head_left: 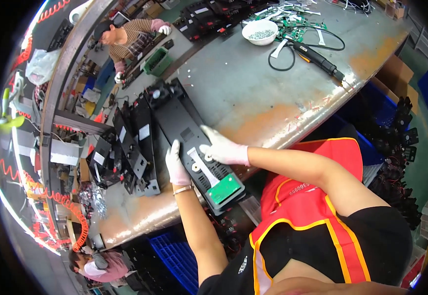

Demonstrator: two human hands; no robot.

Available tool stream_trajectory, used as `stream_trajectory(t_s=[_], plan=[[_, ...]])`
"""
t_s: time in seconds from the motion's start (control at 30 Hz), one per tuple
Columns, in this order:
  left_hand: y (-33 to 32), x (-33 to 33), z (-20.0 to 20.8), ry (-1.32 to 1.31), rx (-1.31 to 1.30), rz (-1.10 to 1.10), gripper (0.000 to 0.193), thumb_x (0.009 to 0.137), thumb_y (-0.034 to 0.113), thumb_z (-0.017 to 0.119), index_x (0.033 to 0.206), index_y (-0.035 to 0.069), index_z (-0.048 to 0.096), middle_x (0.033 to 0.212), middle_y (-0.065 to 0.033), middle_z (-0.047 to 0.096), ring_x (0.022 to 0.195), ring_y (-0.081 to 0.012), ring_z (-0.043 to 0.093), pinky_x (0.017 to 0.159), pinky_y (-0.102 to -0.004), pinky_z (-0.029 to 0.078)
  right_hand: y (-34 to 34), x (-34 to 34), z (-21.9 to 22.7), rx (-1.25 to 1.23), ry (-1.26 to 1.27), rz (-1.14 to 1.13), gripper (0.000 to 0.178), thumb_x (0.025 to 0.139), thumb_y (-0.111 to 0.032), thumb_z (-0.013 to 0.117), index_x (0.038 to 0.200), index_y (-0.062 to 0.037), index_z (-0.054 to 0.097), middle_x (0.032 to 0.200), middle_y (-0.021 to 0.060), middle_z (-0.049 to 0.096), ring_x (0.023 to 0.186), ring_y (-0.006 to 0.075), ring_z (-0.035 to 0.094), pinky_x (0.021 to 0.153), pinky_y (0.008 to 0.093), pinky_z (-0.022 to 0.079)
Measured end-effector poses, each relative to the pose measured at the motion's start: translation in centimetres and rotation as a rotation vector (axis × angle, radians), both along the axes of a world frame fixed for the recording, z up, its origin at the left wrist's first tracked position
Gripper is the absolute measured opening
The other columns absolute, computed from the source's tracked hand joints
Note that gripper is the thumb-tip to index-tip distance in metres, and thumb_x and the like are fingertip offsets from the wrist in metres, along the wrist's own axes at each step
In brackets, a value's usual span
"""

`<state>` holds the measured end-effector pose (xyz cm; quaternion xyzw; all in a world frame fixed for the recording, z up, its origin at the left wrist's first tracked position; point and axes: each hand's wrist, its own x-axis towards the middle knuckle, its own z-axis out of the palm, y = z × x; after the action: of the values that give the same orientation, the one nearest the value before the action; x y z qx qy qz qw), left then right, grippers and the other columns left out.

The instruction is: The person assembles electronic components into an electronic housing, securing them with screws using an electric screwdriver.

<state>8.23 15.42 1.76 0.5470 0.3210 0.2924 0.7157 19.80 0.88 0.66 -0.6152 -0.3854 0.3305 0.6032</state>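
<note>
Worn bench (224, 83): black housing (173, 114) set between left hand (176, 166) and right hand (226, 149)

Fitting of the green circuit board (225, 190) seems in hand; alignment may be needed next. Left fingers are laid straight along the housing, right fingers spread atop, nothing visibly gripped. Screwdriver (320, 60), bowl (260, 43) and co-worker (131, 40) are seen beyond.

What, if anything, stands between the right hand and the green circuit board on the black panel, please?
Nothing visible stands between the right hand and the green circuit board: only the slotted surface of the black panel shows between them. The white cable lies left of that gap.
</note>
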Motion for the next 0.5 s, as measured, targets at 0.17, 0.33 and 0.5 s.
stream_trajectory(t_s=[0.17, 0.33, 0.5], plan=[[1.9, -1.6, -1.9, -0.092, -0.332, -0.034, 0.037, 0.094, 0.029, 0.053, 0.111, -0.002, 0.061, 0.104, -0.0119, 0.067, 0.088, -0.0216, 0.065, 0.082, -0.0336, 0.052, 2.1, -0.1, 0.9, -0.045, -0.255, 0.074, 0.079, 0.088, -0.030, 0.055, 0.143, 0.0130, 0.018, 0.141, 0.0362, 0.033, 0.132, 0.0423, 0.036, 0.112, 0.0403, 0.029], [2.2, -1.4, -1.2, -0.047, -0.240, -0.080, 0.037, 0.094, 0.031, 0.054, 0.112, -0.001, 0.062, 0.106, -0.0108, 0.066, 0.095, -0.0214, 0.063, 0.090, -0.0344, 0.049, 0.0, 1.1, -0.7, -0.222, -0.181, -0.049, 0.105, 0.081, -0.055, 0.062, 0.145, 0.0112, 0.012, 0.142, 0.0389, 0.029, 0.136, 0.0444, 0.031, 0.112, 0.0424, 0.028], [2.6, -2.1, -1.8, -0.064, -0.446, -0.202, 0.051, 0.087, 0.037, 0.055, 0.122, 0.000, 0.057, 0.118, -0.0124, 0.063, 0.108, -0.0270, 0.059, 0.100, -0.0401, 0.043, 0.9, -0.5, -0.7, -0.230, 0.105, 0.181, 0.114, 0.072, -0.044, 0.074, 0.148, 0.0072, 0.006, 0.140, 0.0354, 0.035, 0.131, 0.0388, 0.040, 0.108, 0.0387, 0.034]])
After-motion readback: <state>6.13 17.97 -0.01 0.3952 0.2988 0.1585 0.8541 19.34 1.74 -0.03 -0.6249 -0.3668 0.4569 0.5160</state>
